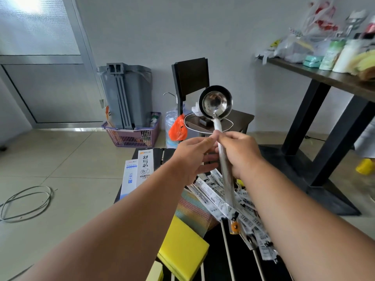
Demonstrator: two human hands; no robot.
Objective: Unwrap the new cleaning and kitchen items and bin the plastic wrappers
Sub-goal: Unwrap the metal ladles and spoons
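Both hands grip the ladle (215, 102) — left hand (190, 157), right hand (241, 153) — mid-handle.

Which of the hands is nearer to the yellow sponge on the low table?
Left. The left hand pinches the ladle wrapper just above and beyond the yellow sponge. The right hand grips the ladle handle further to the right of it.
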